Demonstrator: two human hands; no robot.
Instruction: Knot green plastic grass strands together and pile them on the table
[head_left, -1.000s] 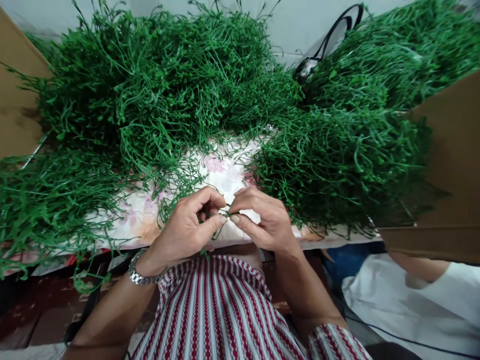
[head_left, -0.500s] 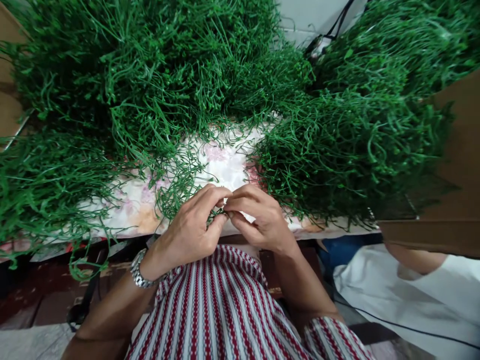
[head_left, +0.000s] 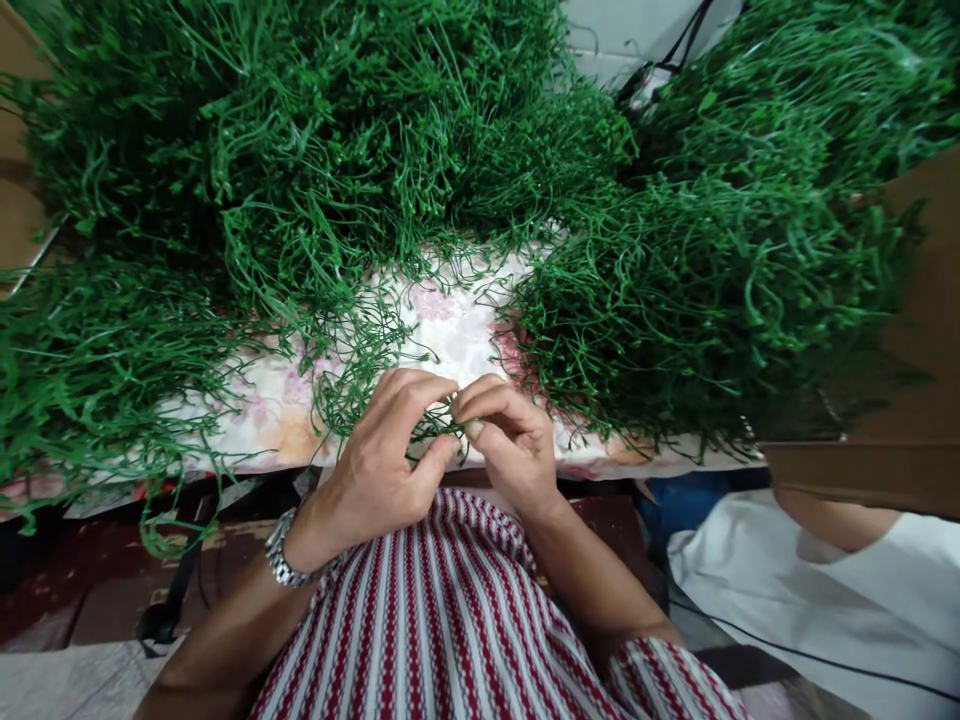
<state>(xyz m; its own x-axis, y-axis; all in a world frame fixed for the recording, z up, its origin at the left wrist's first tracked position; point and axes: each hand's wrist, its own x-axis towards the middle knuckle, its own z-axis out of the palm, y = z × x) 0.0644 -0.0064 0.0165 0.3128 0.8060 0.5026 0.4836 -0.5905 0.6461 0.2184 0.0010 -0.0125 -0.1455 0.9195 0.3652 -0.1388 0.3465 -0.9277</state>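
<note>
My left hand (head_left: 382,465) and my right hand (head_left: 504,445) meet at the near edge of a table covered with a flowered cloth (head_left: 450,335). Both hands pinch a thin green plastic stem (head_left: 435,425) between thumb and fingers, with their fingertips touching. A metal watch (head_left: 281,555) sits on my left wrist. Big heaps of the same green stems (head_left: 315,150) rise behind and to both sides of my hands.
A second heap of green stems (head_left: 720,260) fills the right. A brown cardboard box (head_left: 885,440) stands at the right edge, another at the far left. A person in a white shirt (head_left: 810,590) sits at lower right. Black straps (head_left: 675,50) hang by the wall.
My hands stay joined on the stem and shift slightly; the right fingers curl in tighter. The view has tilted down a little since the earliest frame.
</note>
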